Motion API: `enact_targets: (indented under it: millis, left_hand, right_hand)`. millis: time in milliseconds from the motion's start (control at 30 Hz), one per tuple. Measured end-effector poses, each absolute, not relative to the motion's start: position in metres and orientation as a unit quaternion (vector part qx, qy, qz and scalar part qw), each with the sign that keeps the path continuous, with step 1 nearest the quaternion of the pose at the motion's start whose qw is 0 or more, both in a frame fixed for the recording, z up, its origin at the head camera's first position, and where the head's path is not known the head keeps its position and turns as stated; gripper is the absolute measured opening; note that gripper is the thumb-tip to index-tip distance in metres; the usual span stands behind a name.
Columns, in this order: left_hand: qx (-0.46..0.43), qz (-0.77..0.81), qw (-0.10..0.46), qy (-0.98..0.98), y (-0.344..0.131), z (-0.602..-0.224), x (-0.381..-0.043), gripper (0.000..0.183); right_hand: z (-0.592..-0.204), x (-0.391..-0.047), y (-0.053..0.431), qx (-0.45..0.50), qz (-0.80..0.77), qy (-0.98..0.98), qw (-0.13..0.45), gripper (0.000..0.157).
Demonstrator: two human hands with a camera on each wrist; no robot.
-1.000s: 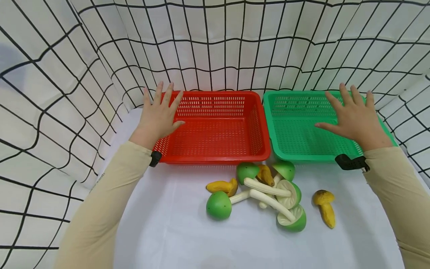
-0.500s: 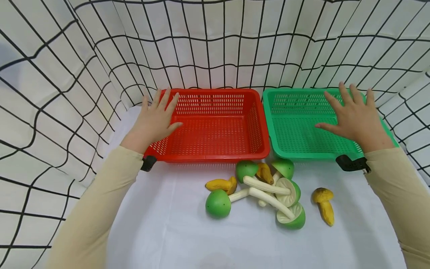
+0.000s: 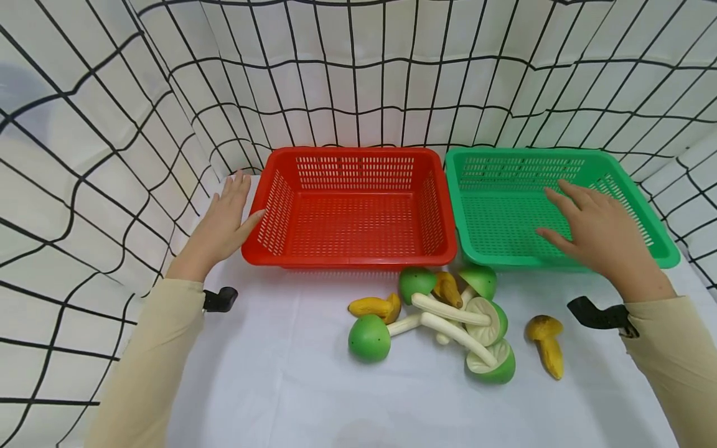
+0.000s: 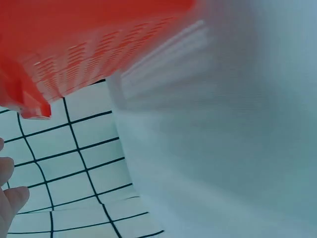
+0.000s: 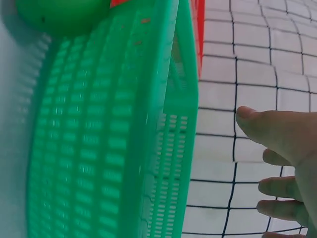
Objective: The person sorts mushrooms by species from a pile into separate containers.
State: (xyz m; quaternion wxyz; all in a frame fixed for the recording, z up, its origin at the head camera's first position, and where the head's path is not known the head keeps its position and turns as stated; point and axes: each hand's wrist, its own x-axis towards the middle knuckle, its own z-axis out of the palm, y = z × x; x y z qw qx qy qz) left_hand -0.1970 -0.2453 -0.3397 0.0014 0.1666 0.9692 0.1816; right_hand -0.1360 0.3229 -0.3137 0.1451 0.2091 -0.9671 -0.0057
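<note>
My left hand (image 3: pixel 220 223), fingers straight and thumb apart, is at the left side of the red basket (image 3: pixel 350 260); it holds nothing. Over the right part of the green basket (image 3: pixel 504 258) my right hand (image 3: pixel 605 233) hovers with fingers spread and nothing in them. In front of the baskets lies a heap of green-capped mushrooms with pale stems, among them a green mushroom (image 3: pixel 370 339) at the left. A yellow mushroom (image 3: pixel 376 307) lies beside it, another yellow mushroom (image 3: pixel 447 289) sits within the heap, and a brown-capped yellow mushroom (image 3: pixel 546 345) lies apart on the right.
A white cloth (image 3: pixel 302 398) covers the table. Black netting (image 3: pixel 370 65) over white sheeting rises behind the baskets and along both sides. Each wrist wears a black strap with a small camera mount (image 3: pixel 220 299).
My left hand has moved left and nearer, off the red basket's inside to its left edge. The right hand has drawn back lower, its fingers less spread. The mushrooms have stayed put.
</note>
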Motion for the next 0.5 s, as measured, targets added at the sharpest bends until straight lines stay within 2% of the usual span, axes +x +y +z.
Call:
enact_targets:
  millis: [133,300,333,433,500]
  left_hand:
    - [0.164,0.189,0.02,0.968,-0.244,-0.351,-0.195,0.073]
    - [0.155,0.161,0.03,0.974,-0.242,-0.358,-0.194,0.074]
    - [0.156,0.153,0.031,0.975,-0.242,-0.359,-0.194,0.074]
    - [0.165,0.137,0.037,0.976,-0.241,-0.36,-0.196,0.074]
    - [0.171,0.131,0.042,0.976,-0.241,-0.362,-0.197,0.073]
  right_hand:
    - [-0.318,-0.115,0.316,0.249,0.045,-0.952,0.17,0.062]
    - [-0.332,-0.09,0.304,0.279,0.115,-0.935,0.187,0.073]
    - [-0.337,-0.085,0.303,0.282,0.133,-0.932,0.185,0.07]
    - [-0.349,-0.07,0.299,0.286,0.188,-0.925,0.166,0.049]
    - [-0.358,-0.062,0.297,0.295,0.217,-0.917,0.154,0.046]
